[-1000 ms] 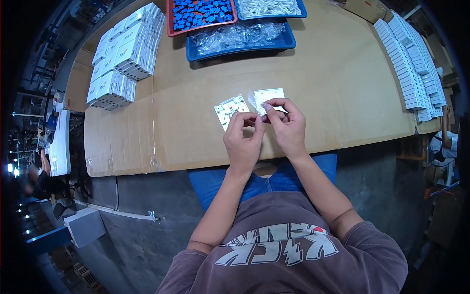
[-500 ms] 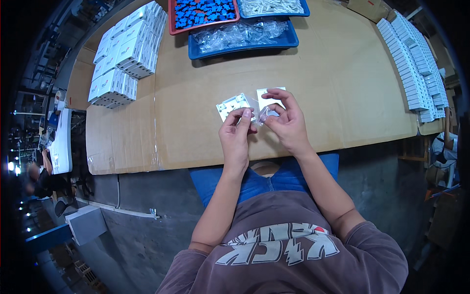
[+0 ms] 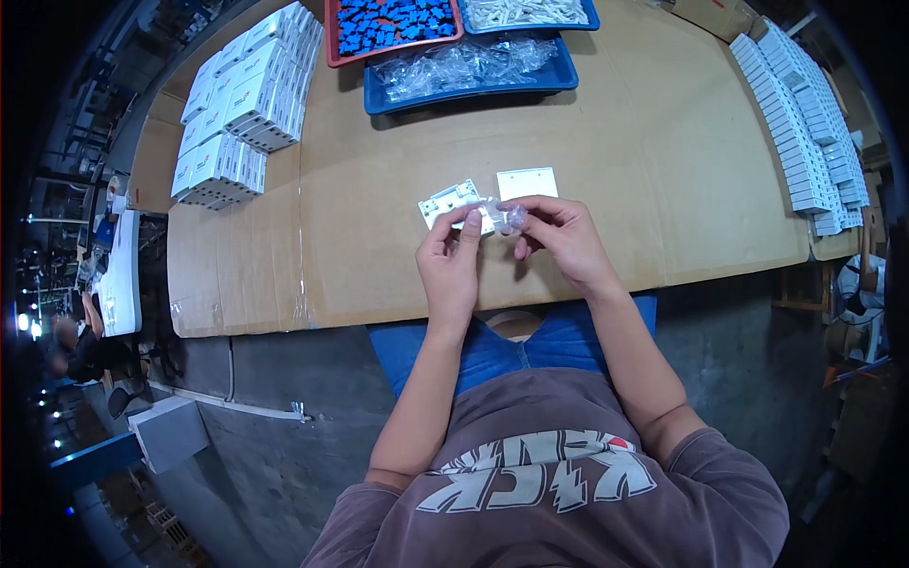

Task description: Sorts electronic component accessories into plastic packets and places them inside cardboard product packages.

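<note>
A small clear plastic bag is stretched between my two hands, above the near part of the table. My left hand pinches one end of it between thumb and fingertips. The bunched other end is gripped by my right hand; small contents inside cannot be made out. Just beyond my left fingers lies a white plastic housing with raised details, partly covered by the hand and bag. A flat white plate rests beyond my right fingers.
At the table's far side stand a red tray of blue parts, a blue tray of clear bags and another blue tray of white pieces. Stacked white boxes rise at left, and rows of white boxes at right.
My right hand has come down and closed over the bag's end, where its fingers were raised before. The white plate now shows more fully. My left hand has shifted slightly left.
</note>
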`<state>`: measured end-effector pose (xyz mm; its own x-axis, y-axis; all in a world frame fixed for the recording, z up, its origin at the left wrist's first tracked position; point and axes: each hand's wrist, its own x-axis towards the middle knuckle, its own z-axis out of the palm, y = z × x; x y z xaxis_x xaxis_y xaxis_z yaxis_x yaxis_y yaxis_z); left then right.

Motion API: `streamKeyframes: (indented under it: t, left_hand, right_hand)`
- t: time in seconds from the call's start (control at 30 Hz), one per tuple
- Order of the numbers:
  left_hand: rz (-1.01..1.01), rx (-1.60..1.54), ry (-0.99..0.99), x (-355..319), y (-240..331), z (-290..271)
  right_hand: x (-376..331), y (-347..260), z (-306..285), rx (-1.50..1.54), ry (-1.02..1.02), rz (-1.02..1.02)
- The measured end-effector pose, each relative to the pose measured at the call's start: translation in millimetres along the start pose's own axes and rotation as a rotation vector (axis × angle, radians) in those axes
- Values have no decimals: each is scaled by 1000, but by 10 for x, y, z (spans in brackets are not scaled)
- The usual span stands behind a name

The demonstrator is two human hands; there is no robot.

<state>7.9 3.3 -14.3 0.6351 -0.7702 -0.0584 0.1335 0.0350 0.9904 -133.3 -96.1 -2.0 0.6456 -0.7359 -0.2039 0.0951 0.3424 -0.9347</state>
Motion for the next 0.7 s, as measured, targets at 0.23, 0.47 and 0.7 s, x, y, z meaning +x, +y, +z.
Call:
streamKeyframes:
  t: [0.23, 0.47, 0.7]
  left_hand:
    - [722, 773, -246, 64, 434, -38]
    - [591, 769, -326, 77, 281, -95]
    - [589, 701, -354, 95, 240, -129]
  right_hand:
    - [-61, -108, -71, -130, -59, 67]
    - [-72, -96, -103, -194, -97, 92]
    - [-129, -184, -155, -225, -189, 108]
